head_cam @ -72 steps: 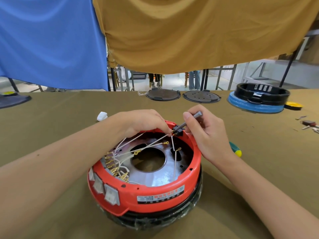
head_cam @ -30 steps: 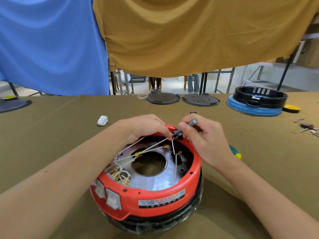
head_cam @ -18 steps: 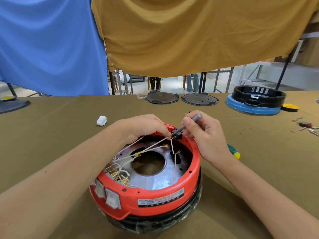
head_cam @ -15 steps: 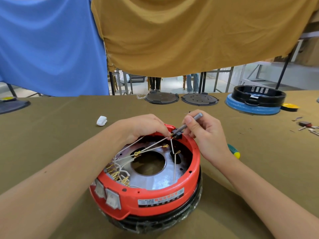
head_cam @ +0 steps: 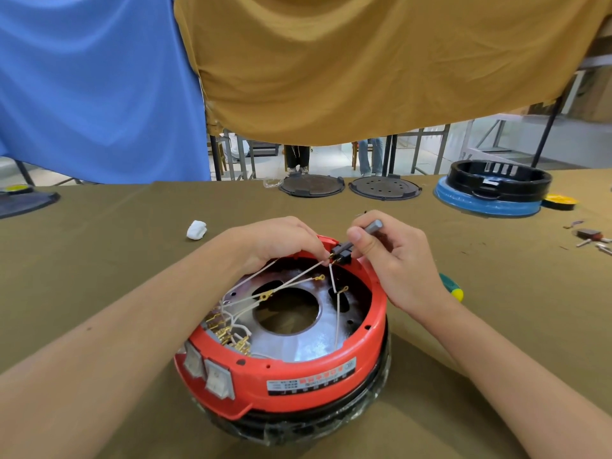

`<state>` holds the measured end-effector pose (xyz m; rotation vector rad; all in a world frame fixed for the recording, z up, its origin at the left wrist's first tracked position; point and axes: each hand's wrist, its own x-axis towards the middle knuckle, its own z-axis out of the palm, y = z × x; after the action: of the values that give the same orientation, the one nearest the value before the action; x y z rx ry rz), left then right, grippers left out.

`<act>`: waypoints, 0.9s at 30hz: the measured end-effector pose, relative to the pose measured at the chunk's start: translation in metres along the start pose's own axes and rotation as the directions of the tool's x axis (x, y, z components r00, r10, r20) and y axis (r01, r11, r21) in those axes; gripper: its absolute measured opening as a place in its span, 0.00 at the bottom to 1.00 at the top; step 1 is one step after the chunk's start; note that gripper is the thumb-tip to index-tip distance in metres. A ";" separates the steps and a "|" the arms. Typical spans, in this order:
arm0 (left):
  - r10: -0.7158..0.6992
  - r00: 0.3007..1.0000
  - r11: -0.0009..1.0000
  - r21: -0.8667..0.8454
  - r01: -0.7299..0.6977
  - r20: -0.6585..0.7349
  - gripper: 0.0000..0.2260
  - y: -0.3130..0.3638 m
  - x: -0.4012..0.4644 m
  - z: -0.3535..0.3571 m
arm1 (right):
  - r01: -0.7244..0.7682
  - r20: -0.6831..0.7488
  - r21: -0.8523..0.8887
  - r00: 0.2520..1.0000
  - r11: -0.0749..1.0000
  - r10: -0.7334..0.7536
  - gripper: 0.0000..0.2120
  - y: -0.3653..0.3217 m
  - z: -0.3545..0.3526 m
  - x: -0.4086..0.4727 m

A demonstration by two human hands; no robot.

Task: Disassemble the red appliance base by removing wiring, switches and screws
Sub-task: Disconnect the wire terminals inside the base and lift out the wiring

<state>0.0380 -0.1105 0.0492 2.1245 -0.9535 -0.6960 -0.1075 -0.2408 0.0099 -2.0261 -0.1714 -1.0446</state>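
Note:
The red appliance base sits upside down on the olive table, with two white rocker switches on its near left wall. White wires with brass terminals cross the metal plate inside. My left hand pinches wire ends at a small black connector on the far rim. My right hand grips a grey metal tool whose tip meets that connector.
A green and yellow screwdriver handle lies right of the base. A white plastic piece lies to the left. Two dark round plates, a black and blue base and small loose parts sit farther back and right.
Both hands stay at the connector on the far rim. The grey tool has wobbled slightly in my right hand; the base and wires have hardly moved.

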 end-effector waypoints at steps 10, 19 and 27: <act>-0.002 1.000 1.000 0.025 0.002 -0.007 0.06 0.001 -0.002 0.001 | -0.108 -0.048 0.083 0.992 0.991 0.113 0.09 0.003 0.001 0.001; -0.007 1.000 1.000 0.012 0.007 -0.010 0.05 0.001 -0.002 0.001 | 0.071 0.041 -0.127 0.997 0.989 -0.066 0.06 -0.004 -0.003 0.001; 0.007 1.000 0.999 0.037 -0.006 -0.021 0.06 0.000 -0.001 0.001 | -0.149 -0.040 0.157 0.987 0.976 0.157 0.09 0.004 -0.001 0.003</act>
<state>0.0368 -0.1105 0.0489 2.1557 -0.9689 -0.6565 -0.1043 -0.2445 0.0094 -1.8404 -0.0652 -0.9567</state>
